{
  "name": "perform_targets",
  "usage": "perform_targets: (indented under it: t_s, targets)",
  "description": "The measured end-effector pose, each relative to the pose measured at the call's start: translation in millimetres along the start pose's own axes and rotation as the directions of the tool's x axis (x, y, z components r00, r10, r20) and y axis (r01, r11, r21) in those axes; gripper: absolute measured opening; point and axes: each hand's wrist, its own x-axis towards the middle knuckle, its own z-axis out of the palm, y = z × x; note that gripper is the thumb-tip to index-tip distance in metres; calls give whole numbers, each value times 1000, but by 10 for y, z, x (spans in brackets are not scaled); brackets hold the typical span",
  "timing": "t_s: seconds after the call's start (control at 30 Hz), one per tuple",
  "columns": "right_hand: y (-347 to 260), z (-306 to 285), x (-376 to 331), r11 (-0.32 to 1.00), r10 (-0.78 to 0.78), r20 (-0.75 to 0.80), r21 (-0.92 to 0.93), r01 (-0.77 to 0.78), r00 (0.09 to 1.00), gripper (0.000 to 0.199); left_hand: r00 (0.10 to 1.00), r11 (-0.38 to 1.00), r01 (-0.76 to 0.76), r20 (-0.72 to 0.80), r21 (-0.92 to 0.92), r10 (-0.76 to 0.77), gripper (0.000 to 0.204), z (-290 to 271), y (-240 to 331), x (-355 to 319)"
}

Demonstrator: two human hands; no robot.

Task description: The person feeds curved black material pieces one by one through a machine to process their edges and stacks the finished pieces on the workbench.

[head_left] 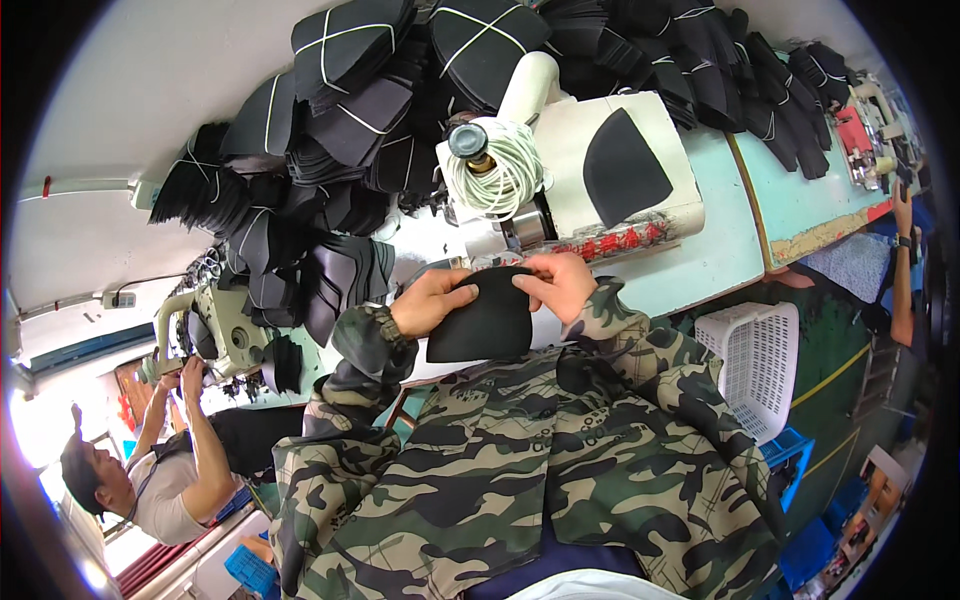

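Between my two hands hangs a black, curved-edge fabric panel (pixel 482 322), held along its upper edge just before the sewing machine. My left hand (pixel 432 302) pinches the panel's upper left side, thumb on top. At its upper right, my right hand (pixel 562 285) grips it the same way, thumb against the near face. The cream sewing machine (pixel 660 120) stands directly beyond, with a coil of white cord (pixel 497 175) over its head. A separate black panel (pixel 625 170) with one rounded side lies flat on the machine's top.
Tied bundles of black panels (pixel 350 50) are heaped along the table's far side. A loose stack (pixel 345 285) sits left of my hands. A white plastic basket (pixel 750 370) stands at the right. At the left, a co-worker (pixel 170 480) works at another machine (pixel 225 330); another person's arm (pixel 903 270) shows far right.
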Motion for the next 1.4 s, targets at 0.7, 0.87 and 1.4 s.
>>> perform_targets:
  t_s: [0.7,0.87,1.4]
  targets:
    - [-348,-399,203,617,-358,-59,-764,189,932,22,992,994,-90,-86,63,96,23,-131,61,538]
    - [-491,-449,277,377,-380,77,-897,231,922,30,997,996,-13,-72,-86,7,23,3,257,596]
    - [-214,-798,-426,928,-268,-286,-332,167,920,16,966,995,-96,-239,20,98,27,-395,336,513]
